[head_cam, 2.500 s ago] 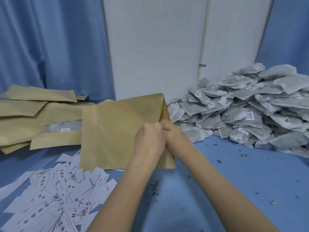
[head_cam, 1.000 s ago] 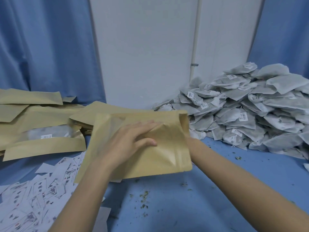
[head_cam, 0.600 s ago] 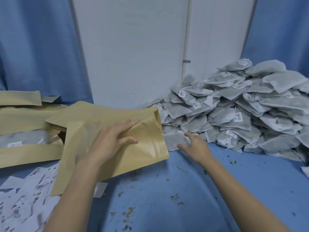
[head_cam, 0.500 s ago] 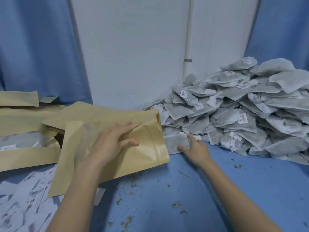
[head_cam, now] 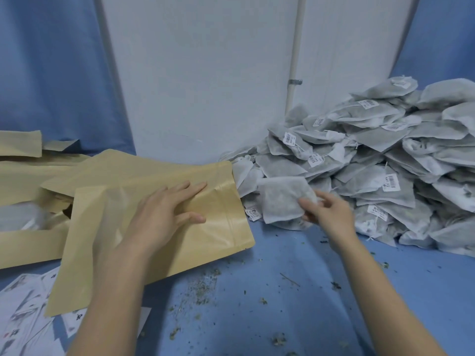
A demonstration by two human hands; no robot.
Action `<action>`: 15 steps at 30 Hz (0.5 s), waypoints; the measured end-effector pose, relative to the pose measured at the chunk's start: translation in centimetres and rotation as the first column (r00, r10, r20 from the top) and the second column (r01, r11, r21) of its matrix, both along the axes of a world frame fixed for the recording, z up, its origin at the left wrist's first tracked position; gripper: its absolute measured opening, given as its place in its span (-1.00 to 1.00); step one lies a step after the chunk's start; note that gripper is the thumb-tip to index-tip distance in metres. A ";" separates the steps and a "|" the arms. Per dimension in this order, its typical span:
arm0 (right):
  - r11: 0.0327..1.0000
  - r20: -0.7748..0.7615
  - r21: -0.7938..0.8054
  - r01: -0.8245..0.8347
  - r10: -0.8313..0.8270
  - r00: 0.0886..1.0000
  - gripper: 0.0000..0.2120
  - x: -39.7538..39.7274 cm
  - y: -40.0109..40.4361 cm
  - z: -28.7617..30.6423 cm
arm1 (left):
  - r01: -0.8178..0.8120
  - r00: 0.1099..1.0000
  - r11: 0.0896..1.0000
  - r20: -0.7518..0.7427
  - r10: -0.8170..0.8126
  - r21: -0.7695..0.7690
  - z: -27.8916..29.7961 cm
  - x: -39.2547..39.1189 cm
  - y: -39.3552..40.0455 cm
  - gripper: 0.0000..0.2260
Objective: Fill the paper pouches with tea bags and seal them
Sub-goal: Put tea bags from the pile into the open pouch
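Head view, nearest: blue table surface [head_cam: 295,304], strewn with dry green-brown tea crumbs [head_cam: 203,286] between the two forearms.
Near left corner: white printed paper labels [head_cam: 28,317], scattered flat and overlapping, partly under the pouch's lower edge.
Left hand [head_cam: 164,214]: laid palm-down on the paper pouch, fingers straight and slightly spread, thumb out to the side, pressing the pouch flat rather than gripping it.
Paper pouch [head_cam: 159,237]: tan kraft paper, flat, lying tilted on the table left of centre; a frosted see-through window shows on its left part, and a pressed zip-seal line crosses near its right-hand end, which points toward the tea bags and nearly touches them.
Right hand [head_cam: 326,214]: just right of the pouch, fingers curled and thumb pinching one tea bag at its right edge.
Held tea bag [head_cam: 281,201]: white-grey fibre sachet, roughly square, dark leaf showing faintly through, lifted at the near foot of the heap; whether it touches the bags under it cannot be told.
Heap of tea bags [head_cam: 380,170]: many similar grey sachets, some with small white barcode tags on strings, banked up at the right.
Pouch stack [head_cam: 23,176]: more tan pouches piled at far left, one with its window visible.
Farthest: white wall panel [head_cam: 205,73] with a thin vertical pipe, blue curtains [head_cam: 51,68] on both sides.
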State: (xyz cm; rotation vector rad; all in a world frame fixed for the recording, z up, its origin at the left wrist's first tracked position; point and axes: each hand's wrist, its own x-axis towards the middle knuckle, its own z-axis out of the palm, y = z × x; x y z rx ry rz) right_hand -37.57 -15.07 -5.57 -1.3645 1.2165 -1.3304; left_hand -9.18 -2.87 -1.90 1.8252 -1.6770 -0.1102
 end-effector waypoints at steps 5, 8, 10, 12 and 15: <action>0.997 0.058 -0.071 -0.029 0.033 0.998 -0.72 1.6 2.0 3.5 | -0.019 0.999 1.000 0.030 0.018 0.004 0.1 -0.3 0.0 -0.42; 0.992 -0.057 -0.061 -0.107 0.104 0.993 -0.62 5.4 3.6 3.9 | -0.005 1.000 0.999 0.015 0.005 -0.034 0.2 -0.8 0.0 -0.43; 0.943 -0.174 -0.006 -0.333 0.327 0.929 -0.73 8.1 4.2 3.8 | 0.006 1.000 0.998 -0.001 -0.006 -0.061 0.4 -1.1 0.0 -0.44; 0.854 -0.338 0.025 -0.519 0.496 0.800 -0.92 9.5 3.9 3.9 | 0.002 1.000 0.997 -0.005 -0.003 -0.075 0.4 -0.8 0.1 -0.42; 0.924 -0.335 -0.078 -0.375 0.330 0.883 -0.76 10.1 2.0 3.6 | -0.040 0.999 0.995 -0.025 0.038 -0.090 0.4 0.2 0.4 -0.43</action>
